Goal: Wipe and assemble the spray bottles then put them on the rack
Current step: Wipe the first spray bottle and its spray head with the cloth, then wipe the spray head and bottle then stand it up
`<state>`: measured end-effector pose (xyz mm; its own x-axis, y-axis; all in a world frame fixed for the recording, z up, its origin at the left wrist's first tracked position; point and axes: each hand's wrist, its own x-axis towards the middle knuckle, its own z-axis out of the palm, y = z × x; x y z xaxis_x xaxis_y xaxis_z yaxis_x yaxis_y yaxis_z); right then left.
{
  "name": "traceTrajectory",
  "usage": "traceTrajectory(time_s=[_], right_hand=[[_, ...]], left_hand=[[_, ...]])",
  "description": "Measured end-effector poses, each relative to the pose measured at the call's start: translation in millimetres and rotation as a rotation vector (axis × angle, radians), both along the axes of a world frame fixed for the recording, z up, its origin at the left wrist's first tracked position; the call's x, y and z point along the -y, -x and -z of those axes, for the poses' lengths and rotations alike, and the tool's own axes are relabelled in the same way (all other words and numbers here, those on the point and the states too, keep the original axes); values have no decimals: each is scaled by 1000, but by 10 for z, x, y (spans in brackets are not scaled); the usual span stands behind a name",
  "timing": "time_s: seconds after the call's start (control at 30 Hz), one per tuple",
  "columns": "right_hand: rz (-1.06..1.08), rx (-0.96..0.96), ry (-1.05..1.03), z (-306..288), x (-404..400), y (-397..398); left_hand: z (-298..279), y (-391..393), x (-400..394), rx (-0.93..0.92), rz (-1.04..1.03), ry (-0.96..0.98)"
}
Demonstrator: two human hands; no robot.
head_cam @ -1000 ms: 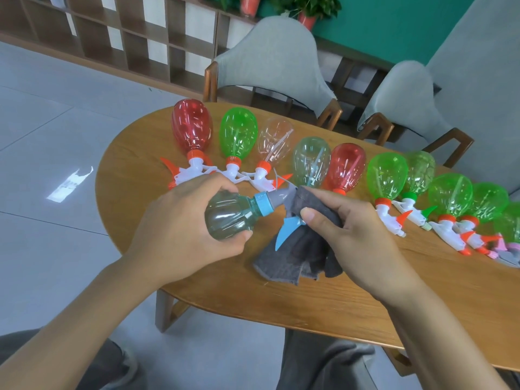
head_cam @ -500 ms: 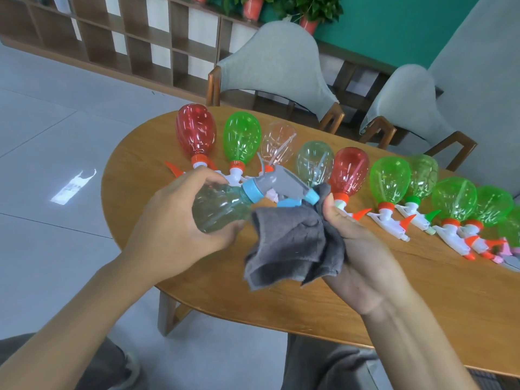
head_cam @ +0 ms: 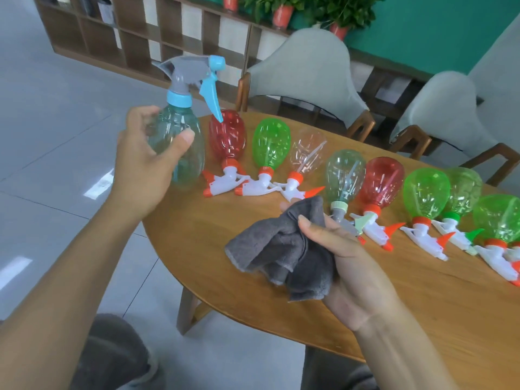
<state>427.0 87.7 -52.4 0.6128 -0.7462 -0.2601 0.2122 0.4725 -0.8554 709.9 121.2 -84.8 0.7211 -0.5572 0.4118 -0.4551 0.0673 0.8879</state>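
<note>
My left hand [head_cam: 140,164] grips a pale teal spray bottle [head_cam: 180,142] upright, raised beyond the table's left end; its grey and blue trigger head [head_cam: 194,77] is screwed on and points right. My right hand [head_cam: 346,257] holds a crumpled grey cloth [head_cam: 284,246] above the wooden table [head_cam: 394,305]. A row of assembled spray bottles lies on the table: a red bottle [head_cam: 228,136], a green bottle [head_cam: 271,143], a clear bottle [head_cam: 308,150], a pale green bottle [head_cam: 344,175], a second red bottle [head_cam: 382,182], and more green ones [head_cam: 426,192] to the right.
Two grey upholstered chairs [head_cam: 304,71] stand behind the table. A wooden shelving unit [head_cam: 135,29] runs along the back wall with potted plants [head_cam: 284,9] on top. Grey tiled floor [head_cam: 42,122] lies to the left. My knees show under the table's front edge.
My left hand lifted the teal bottle from lying sideways at the cloth to upright, up and left off the table. The cloth in my right hand came away from the trigger head.
</note>
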Motion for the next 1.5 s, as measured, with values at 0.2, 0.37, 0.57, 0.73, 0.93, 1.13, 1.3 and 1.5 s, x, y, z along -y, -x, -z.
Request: traceTrajectory(time_s=[0.2,0.37,0.57,0.73,0.93,1.13,1.3,1.5], right_hand=[[-14,-8,-16,58,-17,-62],[-6,-13,-23,75,-24,-30],[14,-7,-48,100,-2,-26],[33,-5,-75,144,14,-45],[29,-4,-96,171,3,-51],[44,-9,-117,173,9,0],[59,-10,-140,197,44,48],[79,10,-159,218,38,37]], left_hand=[[-10,-248,281,-26,-68,-52],[109,-228,467,15,-57,-118],[158,-244,470,20,-67,-175],[110,-71,297,239,-342,-87],[249,252,241,584,4,-191],[350,379,253,654,182,-452],[333,373,263,642,204,-437],[264,355,234,594,215,-347]])
